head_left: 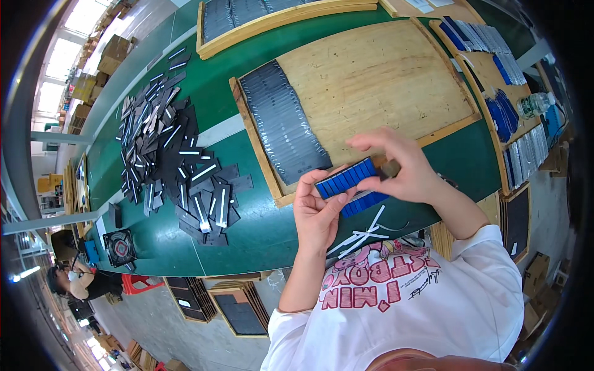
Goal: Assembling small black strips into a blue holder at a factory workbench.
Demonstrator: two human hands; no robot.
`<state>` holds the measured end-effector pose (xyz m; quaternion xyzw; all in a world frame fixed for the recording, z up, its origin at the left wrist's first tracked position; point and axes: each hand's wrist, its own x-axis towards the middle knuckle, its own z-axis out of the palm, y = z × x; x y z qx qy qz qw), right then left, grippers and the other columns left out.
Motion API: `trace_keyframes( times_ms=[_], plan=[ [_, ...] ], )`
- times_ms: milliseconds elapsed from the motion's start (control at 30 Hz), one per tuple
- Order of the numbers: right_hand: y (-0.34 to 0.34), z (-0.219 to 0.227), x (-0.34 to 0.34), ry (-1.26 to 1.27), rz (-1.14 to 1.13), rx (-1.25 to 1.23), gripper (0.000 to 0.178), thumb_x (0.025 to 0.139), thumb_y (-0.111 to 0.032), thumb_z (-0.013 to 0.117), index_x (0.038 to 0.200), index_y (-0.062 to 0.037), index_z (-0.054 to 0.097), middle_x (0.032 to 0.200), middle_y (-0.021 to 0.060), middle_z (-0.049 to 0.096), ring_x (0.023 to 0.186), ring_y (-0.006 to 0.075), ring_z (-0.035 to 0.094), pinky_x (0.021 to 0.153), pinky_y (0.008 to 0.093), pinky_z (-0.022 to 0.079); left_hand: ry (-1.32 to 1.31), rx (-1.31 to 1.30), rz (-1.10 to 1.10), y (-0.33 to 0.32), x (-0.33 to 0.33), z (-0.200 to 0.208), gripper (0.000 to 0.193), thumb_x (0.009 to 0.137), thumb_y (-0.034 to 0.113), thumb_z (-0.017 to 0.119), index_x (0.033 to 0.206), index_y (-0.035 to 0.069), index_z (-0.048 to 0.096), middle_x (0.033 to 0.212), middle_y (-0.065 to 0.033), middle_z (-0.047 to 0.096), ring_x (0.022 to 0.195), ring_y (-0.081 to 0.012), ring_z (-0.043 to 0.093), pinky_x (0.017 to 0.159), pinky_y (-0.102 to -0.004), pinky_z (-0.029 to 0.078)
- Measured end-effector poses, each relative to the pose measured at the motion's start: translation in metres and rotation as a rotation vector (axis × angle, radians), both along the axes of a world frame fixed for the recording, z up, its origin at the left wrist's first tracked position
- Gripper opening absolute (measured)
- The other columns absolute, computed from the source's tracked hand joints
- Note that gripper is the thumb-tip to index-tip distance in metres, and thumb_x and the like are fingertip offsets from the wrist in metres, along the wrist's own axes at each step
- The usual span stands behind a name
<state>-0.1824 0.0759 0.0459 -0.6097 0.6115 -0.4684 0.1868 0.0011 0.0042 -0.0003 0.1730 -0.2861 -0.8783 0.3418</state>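
Observation:
In front of my chest, my left hand (317,213) is closed round a blue segmented block (345,179), thumb in front and fingers behind. At the block's right end is my right hand (408,170), its thumb touching the lower corner and its index finger raised. A small dark brownish thing (389,169) sits in the curl of that hand; its kind is unclear. Just below the held block, a second blue segmented piece (366,203) lies on the green table (266,244). Thin white strips (362,236) lie loose near my shirt.
A wooden tray (257,145) beyond my hands holds a row of dark grey flat pieces (286,120). Dark pieces with white strips form a heap (161,142) on the left. Blue and silver pieces (526,154) and a clear bottle (533,105) stand far right. A small fan (119,247) is near left.

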Motion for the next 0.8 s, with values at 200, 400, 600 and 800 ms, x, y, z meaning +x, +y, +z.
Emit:
trace_keyframes(
  times_ms=[200, 400, 600, 800],
  plan=[
    [0.006, -0.018, 0.002, -0.744, 0.042, 0.236, 0.051, 0.076, -0.003, 0.076, 0.121, -0.0065, 0.054, 0.119, 0.0046, 0.060, 0.093, 0.0072, 0.055, 0.075, 0.0204, 0.045, -0.090, -0.008, 0.077, 0.002, -0.003, 0.004, 0.041, 0.086, -0.014, 0.058, 0.119, 0.002, 0.040, 0.119, -0.0270, 0.058, 0.110, -0.0313, 0.061, 0.092, -0.0419, 0.055],
    [0.003, -0.023, 0.005, -0.798, 0.043, 0.271, 0.050, 0.076, 0.001, 0.074, 0.121, -0.0058, 0.053, 0.112, 0.0057, 0.062, 0.086, 0.0060, 0.052, 0.080, 0.0226, 0.045, -0.169, -0.054, 0.124, 0.002, -0.002, 0.004, 0.040, 0.087, -0.014, 0.056, 0.119, 0.002, 0.038, 0.117, -0.0276, 0.059, 0.108, -0.0309, 0.062, 0.090, -0.0409, 0.056],
    [0.003, -0.024, 0.007, -0.761, 0.006, 0.270, 0.049, 0.077, 0.003, 0.072, 0.121, -0.0056, 0.053, 0.108, 0.0054, 0.063, 0.082, 0.0054, 0.052, 0.079, 0.0218, 0.044, -0.216, -0.069, 0.144, 0.003, -0.006, 0.005, 0.039, 0.086, -0.015, 0.054, 0.118, 0.001, 0.039, 0.113, -0.0298, 0.060, 0.105, -0.0314, 0.064, 0.087, -0.0407, 0.058],
    [0.002, -0.020, 0.009, -0.746, -0.014, 0.264, 0.049, 0.078, 0.006, 0.071, 0.122, -0.0051, 0.052, 0.109, 0.0059, 0.062, 0.083, 0.0045, 0.052, 0.078, 0.0197, 0.045, -0.228, -0.092, 0.122, 0.003, -0.004, 0.006, 0.037, 0.088, -0.013, 0.052, 0.120, 0.001, 0.038, 0.116, -0.0302, 0.058, 0.108, -0.0326, 0.062, 0.089, -0.0423, 0.057]
  ],
)
